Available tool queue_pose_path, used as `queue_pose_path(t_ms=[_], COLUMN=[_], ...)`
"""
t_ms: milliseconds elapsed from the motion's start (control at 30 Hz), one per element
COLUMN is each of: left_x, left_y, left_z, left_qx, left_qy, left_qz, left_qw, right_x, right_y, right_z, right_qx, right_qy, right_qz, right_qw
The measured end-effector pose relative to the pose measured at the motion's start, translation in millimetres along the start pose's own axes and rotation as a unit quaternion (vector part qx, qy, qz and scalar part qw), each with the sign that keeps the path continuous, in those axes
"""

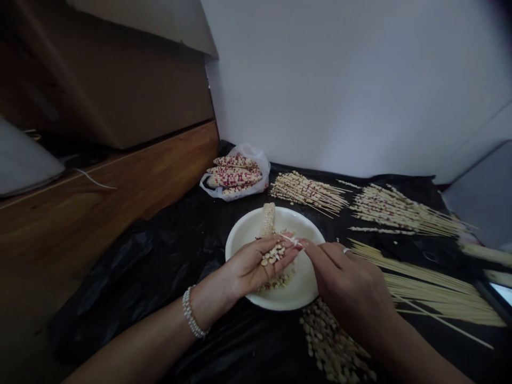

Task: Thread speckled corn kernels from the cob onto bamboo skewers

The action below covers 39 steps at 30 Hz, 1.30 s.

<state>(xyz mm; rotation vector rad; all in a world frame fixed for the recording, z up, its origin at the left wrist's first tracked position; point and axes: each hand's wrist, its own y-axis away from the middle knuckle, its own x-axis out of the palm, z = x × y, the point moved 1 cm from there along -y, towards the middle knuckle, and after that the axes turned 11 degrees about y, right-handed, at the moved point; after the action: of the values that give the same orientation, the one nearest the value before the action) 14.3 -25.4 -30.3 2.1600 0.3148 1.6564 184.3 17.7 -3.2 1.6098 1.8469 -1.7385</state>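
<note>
My left hand (256, 264) is palm up over a white bowl (236, 229), cupping a small heap of pale corn kernels (273, 254). Its fingertips meet those of my right hand (348, 272), which pinches a thin bamboo skewer (296, 243); most of the skewer is hidden by the fingers. Small white bits show at the skewer's tip, too blurred to tell apart. Inside the bowl, a mostly stripped corn cob (269, 218) leans on the far rim, and loose kernels lie below my left hand.
A plastic bag of speckled corn cobs (236, 176) stands behind the bowl. Kernel-threaded skewers (308, 192) lie in two bunches at the back right, with bare skewers (436, 293) nearer. Flat pale seeds or kernels (330, 346) are spread in front on black plastic sheeting (160, 277).
</note>
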Motion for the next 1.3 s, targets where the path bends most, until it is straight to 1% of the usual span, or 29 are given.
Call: queue_pose_path(t_ms=[133, 167, 267, 367, 500, 633, 700, 867, 1000, 1167, 1300], left_x=[0.3, 0.6, 1.9, 2.4, 3.2, 6.8, 8.7, 10.2, 6.8, 2.3, 2.0], left_y=[1.3, 1.6, 2.6, 2.8, 3.1, 5.3, 6.1, 4.3, 1.9, 0.7, 1.2], left_z=[-2.8, -3.6, -5.3, -5.9, -6.4, -3.9, -1.8, 0.3, 0.5, 0.7, 0.1], left_qx=[-0.054, -0.059, -0.048, -0.035, -0.038, -0.053, -0.056, -0.028, -0.008, 0.013, 0.028], left_qy=[0.015, 0.017, 0.016, 0.015, 0.01, 0.007, 0.012, 0.015, -0.003, -0.035, -0.051], left_qz=[0.003, 0.007, 0.018, 0.028, 0.032, 0.04, 0.035, 0.001, -0.018, -0.012, -0.005], left_qw=[0.998, 0.998, 0.999, 0.999, 0.999, 0.998, 0.998, 1.0, 1.0, 0.999, 0.998], right_x=[0.1, -0.2, -2.1, -4.1, -1.3, 4.6, 6.2, 5.5, 4.3, 3.1, 2.4], right_y=[1.4, 1.7, 1.8, 1.6, 1.9, 2.3, 2.5, 3.0, 3.3, 3.2, 2.9], right_z=[-1.4, -1.8, -2.4, -2.3, -0.9, 0.5, -0.1, -4.0, -5.6, -6.7, -8.0], right_qx=[-0.005, -0.004, -0.005, -0.015, -0.038, -0.048, -0.044, -0.026, -0.017, -0.01, -0.008], right_qy=[0.006, 0.008, 0.012, 0.017, 0.014, 0.011, 0.024, 0.043, 0.024, 0.007, 0.023], right_qz=[-0.007, -0.01, -0.001, 0.032, 0.065, 0.048, 0.043, 0.069, 0.058, 0.043, 0.034], right_qw=[1.0, 1.0, 1.0, 0.999, 0.997, 0.998, 0.998, 0.996, 0.998, 0.999, 0.999])
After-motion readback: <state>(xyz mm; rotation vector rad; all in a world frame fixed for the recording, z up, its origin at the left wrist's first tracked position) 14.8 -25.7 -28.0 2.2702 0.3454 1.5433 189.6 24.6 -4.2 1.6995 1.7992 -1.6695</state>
